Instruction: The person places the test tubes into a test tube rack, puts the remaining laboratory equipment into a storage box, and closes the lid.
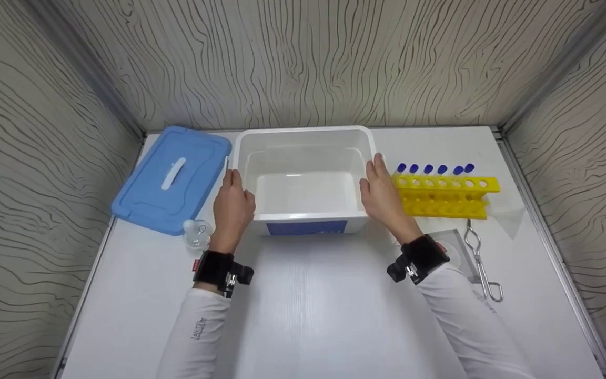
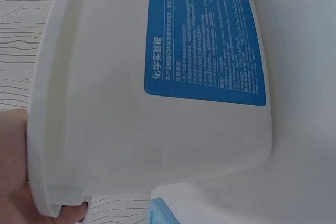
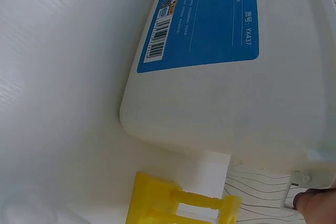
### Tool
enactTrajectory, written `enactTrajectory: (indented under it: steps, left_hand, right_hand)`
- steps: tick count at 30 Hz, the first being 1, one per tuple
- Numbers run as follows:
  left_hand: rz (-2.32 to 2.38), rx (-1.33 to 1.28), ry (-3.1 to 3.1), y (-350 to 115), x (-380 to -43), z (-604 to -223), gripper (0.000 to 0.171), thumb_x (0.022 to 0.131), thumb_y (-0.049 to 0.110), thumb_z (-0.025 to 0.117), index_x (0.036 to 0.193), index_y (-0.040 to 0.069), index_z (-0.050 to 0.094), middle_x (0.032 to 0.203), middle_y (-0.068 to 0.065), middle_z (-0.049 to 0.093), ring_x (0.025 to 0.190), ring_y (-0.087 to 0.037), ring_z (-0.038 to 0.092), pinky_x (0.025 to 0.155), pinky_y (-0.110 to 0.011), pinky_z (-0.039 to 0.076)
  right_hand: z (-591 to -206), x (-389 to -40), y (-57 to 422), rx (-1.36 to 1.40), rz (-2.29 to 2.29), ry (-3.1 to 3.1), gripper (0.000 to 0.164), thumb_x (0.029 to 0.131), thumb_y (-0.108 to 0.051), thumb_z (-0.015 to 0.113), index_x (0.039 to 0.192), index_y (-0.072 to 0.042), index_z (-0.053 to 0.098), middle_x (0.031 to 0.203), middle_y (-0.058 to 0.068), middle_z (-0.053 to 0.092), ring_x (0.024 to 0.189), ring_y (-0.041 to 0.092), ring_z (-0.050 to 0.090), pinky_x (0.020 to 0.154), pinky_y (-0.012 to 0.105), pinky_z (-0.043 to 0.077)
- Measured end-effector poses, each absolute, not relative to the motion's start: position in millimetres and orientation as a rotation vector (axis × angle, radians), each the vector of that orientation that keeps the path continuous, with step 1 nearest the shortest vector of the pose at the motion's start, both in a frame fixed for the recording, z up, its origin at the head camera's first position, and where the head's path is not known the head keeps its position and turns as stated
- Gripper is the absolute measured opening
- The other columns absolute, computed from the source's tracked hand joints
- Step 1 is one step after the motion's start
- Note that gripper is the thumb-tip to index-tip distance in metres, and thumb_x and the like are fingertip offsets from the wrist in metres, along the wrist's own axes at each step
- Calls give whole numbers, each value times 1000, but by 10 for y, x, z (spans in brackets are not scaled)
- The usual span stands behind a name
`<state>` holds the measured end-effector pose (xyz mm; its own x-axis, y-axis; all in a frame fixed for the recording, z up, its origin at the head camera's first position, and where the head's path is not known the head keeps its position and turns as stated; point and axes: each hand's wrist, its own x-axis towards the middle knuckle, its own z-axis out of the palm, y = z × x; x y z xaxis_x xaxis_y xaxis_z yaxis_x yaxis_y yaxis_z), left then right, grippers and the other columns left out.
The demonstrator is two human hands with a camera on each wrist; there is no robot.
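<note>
A white plastic box (image 1: 303, 216) stands upright at the back middle of the table, its top uncovered and its inside bare. My left hand (image 1: 233, 208) grips the left side of its rim; in the left wrist view fingers (image 2: 71, 213) curl under that edge. On the opposite side, my right hand (image 1: 383, 197) holds the rim, and the right wrist view has fingers (image 3: 317, 203) at a bracket below it. A blue label (image 2: 210, 51) with white print covers part of the box's front. The box's far wall outside is hidden.
Left of the box lies a blue lid (image 1: 198, 173) with a white handle, near small clear pieces (image 1: 197, 233). To the right are a yellow test tube rack (image 1: 442, 210), several blue-capped tubes (image 1: 428, 169), metal crucible tongs (image 1: 479, 260) and a grey square sheet (image 1: 468, 258). Patterned walls enclose the table.
</note>
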<state>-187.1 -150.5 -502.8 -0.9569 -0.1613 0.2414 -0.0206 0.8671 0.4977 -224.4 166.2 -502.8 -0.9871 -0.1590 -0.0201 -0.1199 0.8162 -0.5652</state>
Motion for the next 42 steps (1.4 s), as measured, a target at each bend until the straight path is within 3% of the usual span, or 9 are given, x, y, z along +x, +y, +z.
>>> enactTrajectory:
  steps: [8,14,20,25,35,42]
  left_hand:
    - [-779,177,-2795,-1521,-1849,-5009,55,92,6,57,143,-12,43,147,-33,45,119,-45,61,91,-52,56]
    - [-930,191,-2695,-1603,-1743,-4972,46,95,8,55,138,-8,53,143,-30,51,122,-43,60,97,-50,54]
    - [-977,114,-2509,-1794,-1518,-4920,34,95,6,56,126,-4,65,122,-25,68,104,-38,70,86,-47,58]
    - [-925,109,-2518,-1980,-1374,-4947,31,93,7,60,121,-4,68,112,-25,72,96,-39,71,81,-50,58]
    - [-834,178,-2842,-2247,-1220,-5052,42,94,20,62,128,-4,63,125,-29,64,115,-45,63,96,-54,52]
    - [-773,175,-2990,-2287,-1197,-5160,48,91,20,68,131,-6,60,127,-31,63,115,-46,62,96,-55,52]
  right_hand:
    - [-5027,-2221,1658,-219,-851,2922,60,107,-25,36,157,2,15,168,18,0,156,33,8,126,49,13]
    - [-5037,-2208,1657,-241,-863,2947,59,106,-21,36,155,5,17,167,20,3,156,35,11,126,50,15]
    - [-5037,-2198,1642,-228,-870,2942,59,107,-21,36,156,4,17,167,19,3,156,34,10,126,50,15]
    - [-5044,-2190,1646,-231,-890,2948,58,106,-21,36,155,5,18,167,19,4,156,34,11,126,49,15]
    - [-5043,-2191,1650,-231,-897,2943,59,106,-20,36,155,5,17,167,20,4,156,35,10,126,49,13]
    - [-5033,-2189,1634,-212,-872,2938,60,107,-23,37,156,3,16,168,17,2,156,33,9,126,48,14]
